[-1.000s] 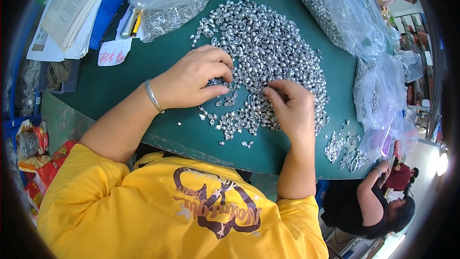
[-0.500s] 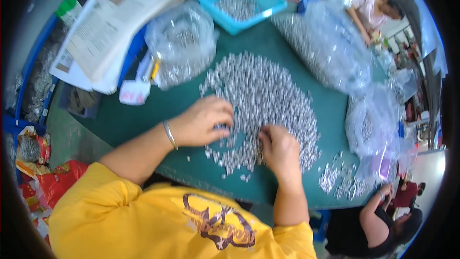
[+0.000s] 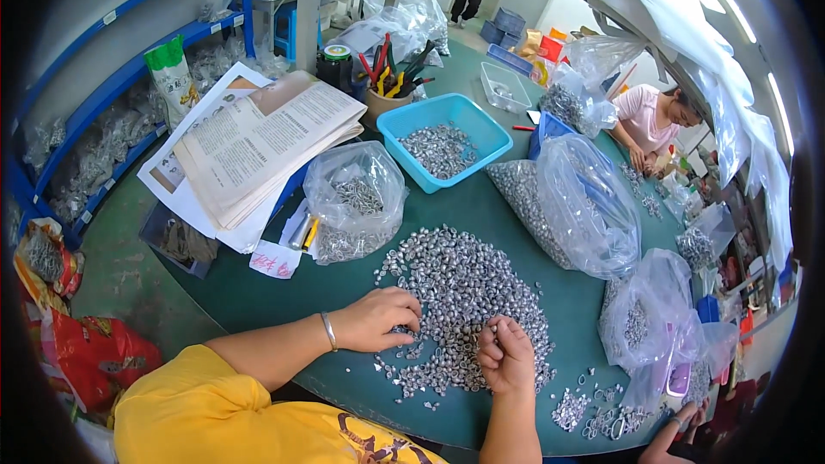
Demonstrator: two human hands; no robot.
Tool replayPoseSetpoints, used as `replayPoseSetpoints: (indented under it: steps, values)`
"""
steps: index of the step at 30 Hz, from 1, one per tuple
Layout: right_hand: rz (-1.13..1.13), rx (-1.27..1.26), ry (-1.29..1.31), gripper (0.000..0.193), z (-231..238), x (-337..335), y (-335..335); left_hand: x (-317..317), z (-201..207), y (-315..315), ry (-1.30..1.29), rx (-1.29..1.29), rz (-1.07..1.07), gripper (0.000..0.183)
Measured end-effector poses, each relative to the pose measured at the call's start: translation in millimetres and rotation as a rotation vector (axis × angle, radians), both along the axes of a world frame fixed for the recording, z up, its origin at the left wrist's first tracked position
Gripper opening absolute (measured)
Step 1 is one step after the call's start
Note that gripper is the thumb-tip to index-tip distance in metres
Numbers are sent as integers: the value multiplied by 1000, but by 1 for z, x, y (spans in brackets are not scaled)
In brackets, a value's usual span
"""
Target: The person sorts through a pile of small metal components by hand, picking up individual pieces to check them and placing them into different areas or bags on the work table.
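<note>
A broad pile of small silver metal pieces (image 3: 464,283), several of them ring-shaped, lies spread over the green table. My left hand (image 3: 378,320) rests at the pile's left edge. Its fingers are curled and apart from the thumb, and no held piece shows. Over the lower right part of the pile, my right hand (image 3: 507,354) is closed, with thumb and fingers pressed together. Whatever it pinches is too small to make out. Two smaller heaps, one of little silver pieces (image 3: 571,410) and one of larger rings (image 3: 617,421), sit to the right.
Behind the pile stand a clear bag of metal pieces (image 3: 357,206) and a blue basket (image 3: 443,103). More filled bags (image 3: 589,206) line the right. Newspapers (image 3: 266,137) and a tool cup (image 3: 387,105) are at back left. A co-worker in pink (image 3: 653,125) sits at far right.
The view has tilted up, bringing the far room into sight. My right hand has lifted from the pile, its fingers now turned upward in a pinch. My left hand stays at the pile's left edge.
</note>
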State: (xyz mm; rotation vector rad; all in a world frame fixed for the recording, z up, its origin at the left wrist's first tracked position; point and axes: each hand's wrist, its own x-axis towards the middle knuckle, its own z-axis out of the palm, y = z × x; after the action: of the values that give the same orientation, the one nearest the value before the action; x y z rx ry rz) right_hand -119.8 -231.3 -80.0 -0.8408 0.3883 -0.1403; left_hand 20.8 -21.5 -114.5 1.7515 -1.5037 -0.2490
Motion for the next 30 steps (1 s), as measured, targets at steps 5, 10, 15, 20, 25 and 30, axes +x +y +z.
replayPoseSetpoints:
  steps: [5, 10, 15, 20, 25, 30]
  values:
    - [-3, 259, -31, 11, -16, 1, -11, 1, 1, -4, -2, 14, 10, 15]
    - [26, 276, -31, 11, -13, 3, -10, 1, 7, -4, 24, 19, 16, 17]
    - [34, 274, -68, 12, -11, 0, -14, 0, 11, -7, 30, 24, 8, 17]
    - [43, 254, -48, 12, -11, 3, -10, 3, 9, -2, 10, 10, 10, 16]
    - [-35, 205, -39, 9, -12, 2, -9, 3, 4, -5, -10, -16, 2, 14]
    - [-70, 187, -66, 14, -20, 4, -11, 2, -1, -2, 22, 44, 4, 13]
